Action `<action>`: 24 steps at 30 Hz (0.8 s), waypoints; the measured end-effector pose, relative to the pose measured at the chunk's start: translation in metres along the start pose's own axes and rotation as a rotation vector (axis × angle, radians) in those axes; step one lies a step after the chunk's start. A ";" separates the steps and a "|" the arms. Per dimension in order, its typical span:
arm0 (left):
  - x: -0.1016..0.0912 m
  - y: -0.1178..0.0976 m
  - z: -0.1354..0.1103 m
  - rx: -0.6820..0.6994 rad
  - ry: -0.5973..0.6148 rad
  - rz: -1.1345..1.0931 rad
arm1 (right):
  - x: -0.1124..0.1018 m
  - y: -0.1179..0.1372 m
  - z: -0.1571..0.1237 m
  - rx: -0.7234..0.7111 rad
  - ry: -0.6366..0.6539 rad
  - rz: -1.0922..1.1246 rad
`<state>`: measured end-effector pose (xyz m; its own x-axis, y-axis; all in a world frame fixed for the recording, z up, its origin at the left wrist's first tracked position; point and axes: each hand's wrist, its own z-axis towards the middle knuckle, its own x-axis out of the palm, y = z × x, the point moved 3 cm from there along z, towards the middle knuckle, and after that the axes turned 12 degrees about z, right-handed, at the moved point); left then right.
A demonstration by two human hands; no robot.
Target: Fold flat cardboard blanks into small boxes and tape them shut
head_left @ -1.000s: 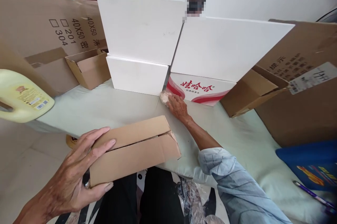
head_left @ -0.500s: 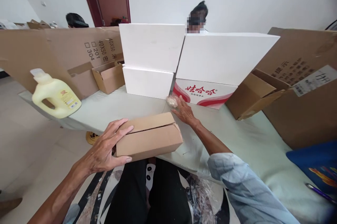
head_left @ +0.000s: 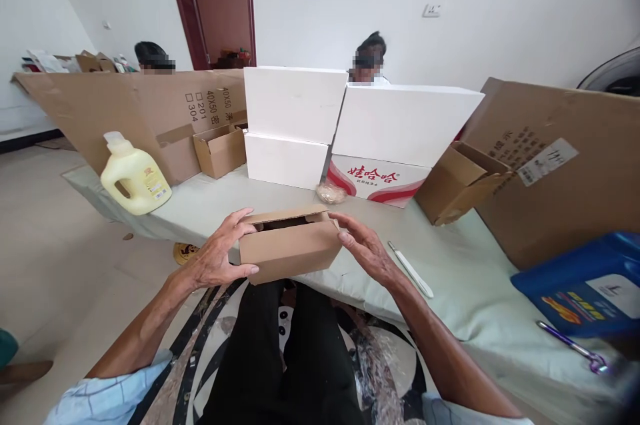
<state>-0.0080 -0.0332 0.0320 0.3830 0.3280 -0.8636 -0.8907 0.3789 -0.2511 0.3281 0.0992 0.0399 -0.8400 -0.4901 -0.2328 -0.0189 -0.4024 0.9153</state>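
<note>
A small brown cardboard box is tilted at the table's front edge, above the person's lap. A dark gap shows between its parted top flaps, but its inside cannot be made out. At its left end my left hand is closed, thumb on the front face and fingers over the top. My right hand grips the right end with the thumb near the upper corner. Just beyond the box, a crumpled wad of clear film or tape rests on the table. To the right of my right hand is a slim white-handled tool.
White boxes and a red-and-white carton stand across the back. Small open cartons flank them beside large cardboard panels. A yellow jug is at left, a blue container and purple pen-like item at right.
My right hand has left the clear wad and come back to the box's right end. The box's top flaps have parted wider. The white-handled tool now shows beside my right forearm.
</note>
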 end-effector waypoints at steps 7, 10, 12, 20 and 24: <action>-0.027 -0.001 0.013 0.032 0.256 0.146 | 0.013 0.016 -0.004 -0.127 0.046 -0.117; -0.033 -0.002 0.022 0.046 0.356 0.220 | 0.018 0.024 -0.012 -0.221 0.074 -0.202; -0.033 -0.003 0.027 0.060 0.427 0.278 | 0.018 0.028 -0.015 -0.296 0.101 -0.246; -0.031 -0.015 0.035 0.124 0.579 0.475 | 0.027 0.040 -0.008 -0.366 0.437 -0.450; -0.033 -0.017 0.032 0.159 0.585 0.457 | 0.038 0.045 -0.006 -0.362 0.623 -0.649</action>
<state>0.0022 -0.0233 0.0788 -0.2471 -0.0131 -0.9689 -0.8667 0.4502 0.2149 0.2987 0.0583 0.0702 -0.2849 -0.3691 -0.8847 -0.1219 -0.9014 0.4154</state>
